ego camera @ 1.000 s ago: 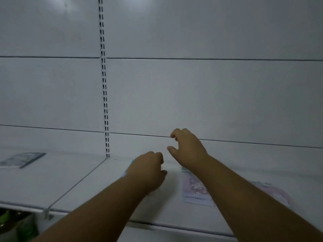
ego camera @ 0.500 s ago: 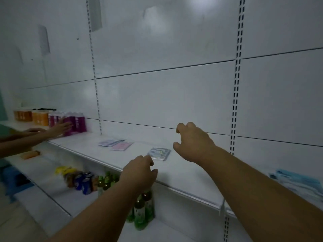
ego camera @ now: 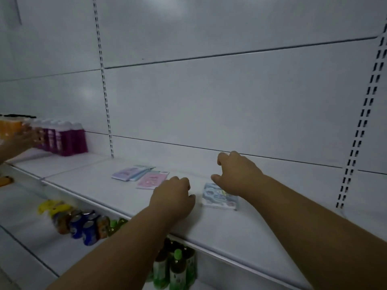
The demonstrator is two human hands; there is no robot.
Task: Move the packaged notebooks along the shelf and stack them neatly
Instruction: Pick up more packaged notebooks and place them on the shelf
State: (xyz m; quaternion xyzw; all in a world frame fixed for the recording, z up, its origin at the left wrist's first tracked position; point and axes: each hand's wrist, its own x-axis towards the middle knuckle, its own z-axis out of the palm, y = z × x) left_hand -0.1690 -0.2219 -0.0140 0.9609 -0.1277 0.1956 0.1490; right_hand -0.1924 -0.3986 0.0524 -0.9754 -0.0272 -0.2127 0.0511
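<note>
A blue packaged notebook (ego camera: 219, 197) lies flat on the white shelf (ego camera: 230, 231), just under my right hand (ego camera: 236, 174), which hovers above its far edge with fingers curled apart and nothing in it. My left hand (ego camera: 173, 195) is loosely closed over the shelf just left of that notebook, holding nothing. Further left lie a pink packaged notebook (ego camera: 152, 180) and a purple-and-blue pair of packaged notebooks (ego camera: 130, 172), overlapping one another.
Purple bottles (ego camera: 67, 139) and orange bottles (ego camera: 10, 126) stand at the shelf's far left, where another person's hand (ego camera: 27, 139) touches them. The lower shelf holds drink cans (ego camera: 83, 222) and green bottles (ego camera: 176, 266). A slotted upright (ego camera: 360, 130) runs down the back panel on the right.
The view has swung left along the shelf and closed in. Both hands have come nearer the blue notebook, the right now over it. The other person's hand stays at the bottles.
</note>
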